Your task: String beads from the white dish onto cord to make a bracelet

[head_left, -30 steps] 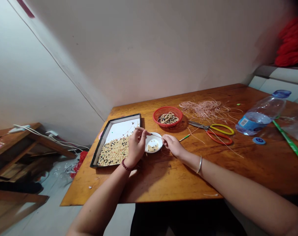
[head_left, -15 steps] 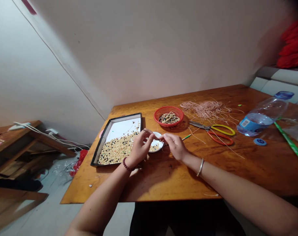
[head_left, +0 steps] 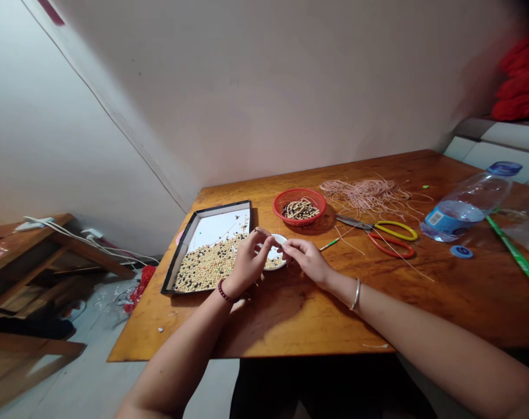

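Observation:
My left hand [head_left: 252, 256] is closed in a pinch just right of the bead tray, and a thin dark item seems to lie between its fingertips and those of my right hand. My right hand [head_left: 306, 261] pinches too, its fingertips close to the left ones. What they hold is too small to name. Below the fingertips stands a small white dish [head_left: 278, 265] with some pale beads in it. A black-edged tray [head_left: 212, 224] on the left holds many cream, dark and a few coloured beads [head_left: 207, 262].
Behind my hands stands a red basket [head_left: 319, 203] with beaded strings. To its right lie a tangle of pink cord [head_left: 364, 195], scissors [head_left: 393, 233] and a green-and-white pen-like stick [head_left: 329, 244]. A water bottle [head_left: 460, 212], blue cap [head_left: 461, 251] and green strip [head_left: 517, 256] are farther right.
My right hand has shifted slightly left, bringing its fingertips nearer to my left fingertips. My left hand has hardly moved.

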`<state>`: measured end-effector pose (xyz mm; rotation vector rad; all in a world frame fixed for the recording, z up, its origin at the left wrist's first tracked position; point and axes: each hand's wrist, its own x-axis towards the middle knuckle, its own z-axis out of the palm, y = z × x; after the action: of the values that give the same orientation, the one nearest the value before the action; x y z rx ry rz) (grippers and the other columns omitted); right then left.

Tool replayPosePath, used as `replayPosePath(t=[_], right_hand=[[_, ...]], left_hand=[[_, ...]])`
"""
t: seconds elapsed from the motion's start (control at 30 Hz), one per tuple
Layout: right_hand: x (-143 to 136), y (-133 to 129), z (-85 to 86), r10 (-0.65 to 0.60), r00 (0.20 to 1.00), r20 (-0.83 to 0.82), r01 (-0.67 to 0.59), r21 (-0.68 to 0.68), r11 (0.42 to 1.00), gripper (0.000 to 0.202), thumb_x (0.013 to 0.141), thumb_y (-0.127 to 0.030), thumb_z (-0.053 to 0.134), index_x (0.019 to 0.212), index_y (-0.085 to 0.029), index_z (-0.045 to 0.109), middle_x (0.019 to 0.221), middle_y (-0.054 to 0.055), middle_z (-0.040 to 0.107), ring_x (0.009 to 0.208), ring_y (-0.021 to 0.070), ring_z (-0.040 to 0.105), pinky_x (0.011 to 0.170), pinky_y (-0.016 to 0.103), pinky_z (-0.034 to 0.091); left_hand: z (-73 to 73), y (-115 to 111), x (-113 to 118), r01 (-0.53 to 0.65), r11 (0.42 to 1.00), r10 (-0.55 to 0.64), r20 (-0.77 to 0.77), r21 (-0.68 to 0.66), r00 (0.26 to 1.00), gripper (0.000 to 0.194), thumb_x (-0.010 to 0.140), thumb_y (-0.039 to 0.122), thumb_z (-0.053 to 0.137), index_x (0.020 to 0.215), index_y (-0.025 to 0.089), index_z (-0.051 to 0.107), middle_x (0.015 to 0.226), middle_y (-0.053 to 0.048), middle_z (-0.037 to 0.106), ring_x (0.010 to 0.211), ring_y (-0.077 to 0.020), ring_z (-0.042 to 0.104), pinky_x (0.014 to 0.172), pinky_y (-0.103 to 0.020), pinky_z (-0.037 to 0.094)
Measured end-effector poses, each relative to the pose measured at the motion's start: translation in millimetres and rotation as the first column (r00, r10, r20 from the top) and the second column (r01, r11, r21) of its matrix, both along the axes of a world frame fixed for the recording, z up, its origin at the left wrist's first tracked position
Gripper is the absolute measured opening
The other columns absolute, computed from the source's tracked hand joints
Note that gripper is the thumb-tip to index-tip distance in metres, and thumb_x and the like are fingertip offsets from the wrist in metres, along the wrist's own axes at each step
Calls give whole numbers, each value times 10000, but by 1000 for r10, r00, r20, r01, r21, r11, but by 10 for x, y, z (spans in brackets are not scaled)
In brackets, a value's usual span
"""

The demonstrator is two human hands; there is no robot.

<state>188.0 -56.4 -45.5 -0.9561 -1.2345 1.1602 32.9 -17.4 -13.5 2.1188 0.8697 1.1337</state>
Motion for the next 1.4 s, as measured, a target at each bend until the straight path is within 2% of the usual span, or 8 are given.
replayPosePath(t=[0.2,0.63,0.77,0.87,1.03,1.17,1.27,1.4], right_hand=[[5,4,3,7,998,-61,-10,-54,998,244,774,-392,535,655,-180,554,634,0,541,600,123,479,575,243,409],[17,42,-65,-74,997,28,75,-42,996,275,771,-324,425,527,-199,453,511,-18,438,515,122,408,508,248,327],[39,93,-149,-173,982,78,178,-57,982,293,768,-327,398,504,-206,435,487,-18,431,504,127,414,509,252,319],[66,94,-182,-234,950,208,251,-60,966,311,785,-306,379,496,-207,442,485,-11,459,514,136,441,529,257,321],[75,20,-156,-293,829,477,304,57,951,283,824,-241,406,614,-207,593,652,25,623,667,175,541,627,272,356],[61,-23,-81,-348,835,427,274,227,935,311,893,-238,363,807,-210,661,863,50,672,863,197,560,788,302,384],[52,-36,-42,-370,817,441,229,340,912,348,933,-312,364,808,-209,672,880,64,657,918,214,522,849,337,369],[35,-29,-59,-370,825,427,218,363,906,310,926,-332,411,795,-207,663,874,69,645,910,220,504,847,354,370]], left_hand=[[-13,-1,-1,-13,1000,14,18,-17,1000,220,915,357,481,820,169,545,807,-50,644,690,-117,607,591,-216,481],[-47,-8,26,-48,998,46,33,34,998,226,924,350,462,799,170,518,832,-50,615,681,-108,596,583,-217,478],[-35,18,5,-99,995,98,63,3,993,207,930,357,448,838,178,496,812,-46,636,660,-109,585,589,-226,473],[-13,35,-7,-129,992,128,77,6,989,208,931,363,443,840,182,489,798,-44,636,671,-115,585,598,-230,473],[-21,18,7,-91,996,91,41,3,995,215,926,370,452,844,179,510,810,-54,649,678,-119,601,577,-224,474],[-31,-4,12,-4,1000,4,-29,14,1000,231,916,378,472,827,175,537,795,-56,662,664,-119,610,575,-225,484],[-25,-12,9,43,999,-43,-49,-8,998,236,910,386,480,838,171,547,791,-60,673,683,-126,624,594,-230,496],[-3,-19,10,54,998,-55,-39,-18,998,230,911,377,480,835,171,551,795,-58,671,696,-126,630,599,-226,497]])
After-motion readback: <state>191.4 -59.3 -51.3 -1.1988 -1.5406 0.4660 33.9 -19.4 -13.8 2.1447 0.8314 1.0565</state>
